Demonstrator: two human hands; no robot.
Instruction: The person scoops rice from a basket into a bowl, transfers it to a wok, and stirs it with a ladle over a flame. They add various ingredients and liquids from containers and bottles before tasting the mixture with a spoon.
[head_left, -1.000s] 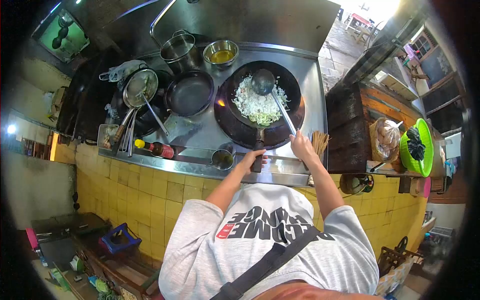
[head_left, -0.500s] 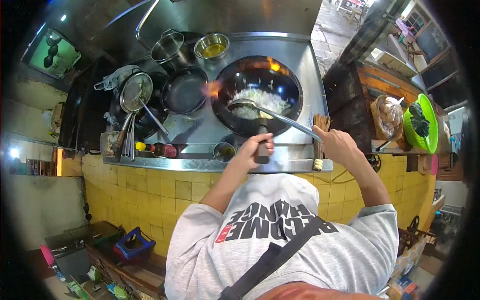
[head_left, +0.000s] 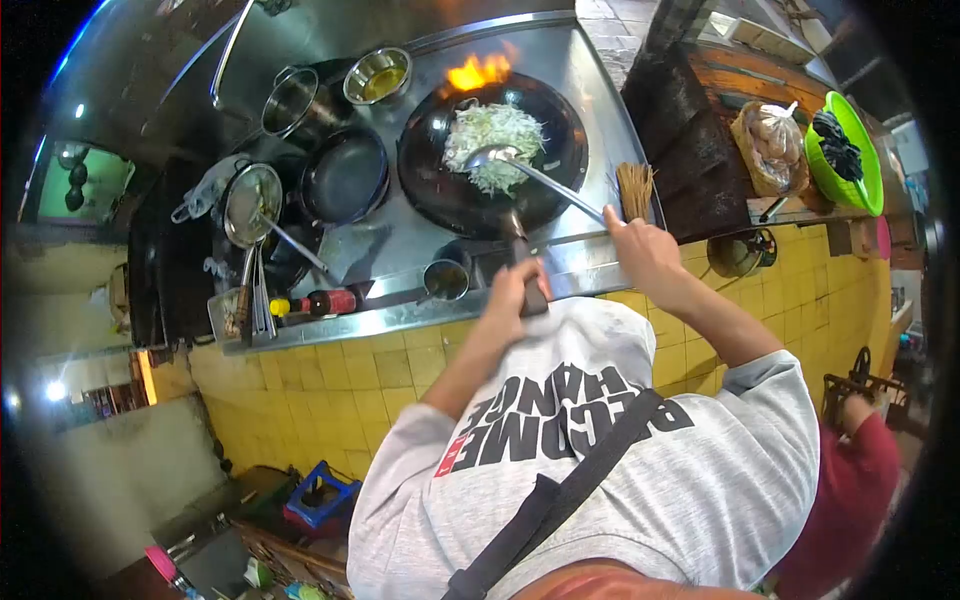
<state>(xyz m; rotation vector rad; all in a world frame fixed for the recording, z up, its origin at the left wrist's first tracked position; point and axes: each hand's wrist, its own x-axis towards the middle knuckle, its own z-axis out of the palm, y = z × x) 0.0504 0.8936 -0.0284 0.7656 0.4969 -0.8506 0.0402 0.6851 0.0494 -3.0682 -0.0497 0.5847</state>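
Note:
My left hand (head_left: 517, 288) is wrapped round the handle of a black wok (head_left: 425, 190). With my right hand (head_left: 643, 246) I grip a long metal ladle (head_left: 560, 187), its bowl resting against shredded pale vegetables (head_left: 497, 132) in the wok. Orange flames (head_left: 478, 73) rise at the wok's far rim. Left of the wok sits an empty black pan (head_left: 345, 177). A small metal cup (head_left: 445, 280) stands near the counter's front edge.
A metal bowl of yellow liquid (head_left: 383, 80), a pot (head_left: 292, 102), a strainer (head_left: 252, 203) and a red bottle (head_left: 332, 302) stand leftward. Rightward are a brush (head_left: 634, 188), a bagged basket (head_left: 772, 150) and a green basket (head_left: 868, 160). A person in red (head_left: 850, 495) is at lower right.
The vegetables have gathered toward the wok's far side. The flames at the far rim have grown. The view has turned and shifted, and a person in red has come into view at right.

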